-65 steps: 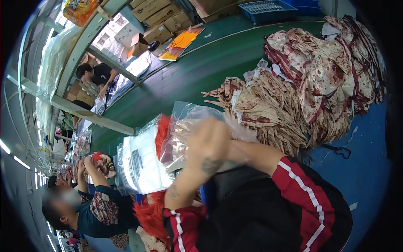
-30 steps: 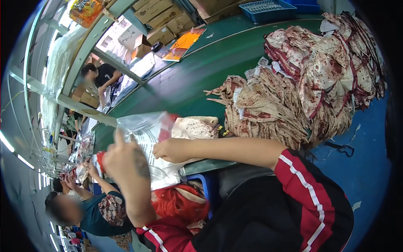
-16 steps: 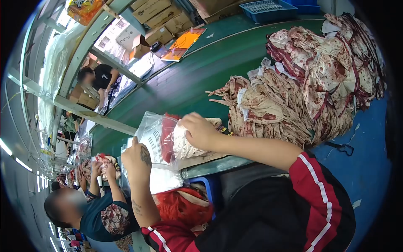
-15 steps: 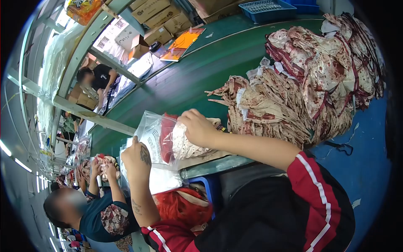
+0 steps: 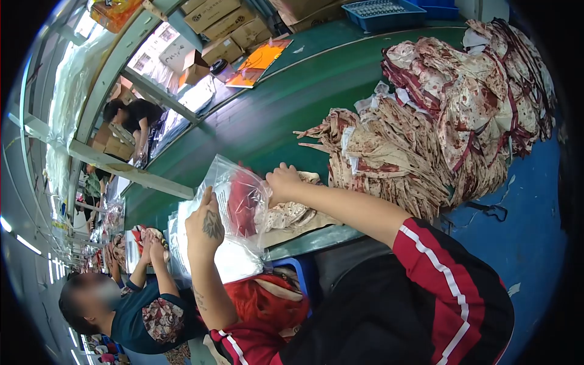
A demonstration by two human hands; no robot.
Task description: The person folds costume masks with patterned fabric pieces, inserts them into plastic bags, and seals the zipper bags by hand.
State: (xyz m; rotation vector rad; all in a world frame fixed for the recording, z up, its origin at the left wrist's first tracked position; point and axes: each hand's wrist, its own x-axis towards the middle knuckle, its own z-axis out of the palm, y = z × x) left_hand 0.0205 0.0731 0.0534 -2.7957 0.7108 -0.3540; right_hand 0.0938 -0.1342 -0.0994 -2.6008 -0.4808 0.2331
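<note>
My left hand grips the left side of a clear plastic bag, with its thumb and fingers closed on the film. At the bag's right edge, my right hand has its fingers curled against the film. A folded red cloth shows through the bag. Printed text on the bag is partly visible beside my left hand. Below my right hand lies a cream garment with small dark spots, on a piece of brown card or paper. My right hand partly covers this garment.
Piles of cream and dark-red patterned garments lie to the right on the green table. A blue crate with red cloth stands below the edge. A co-worker works at the left. A metal post crosses nearby.
The bag's film has spread rightward over the red cloth and part of the spotted garment. My right hand has shifted slightly right; my left hand has moved slightly right and down.
</note>
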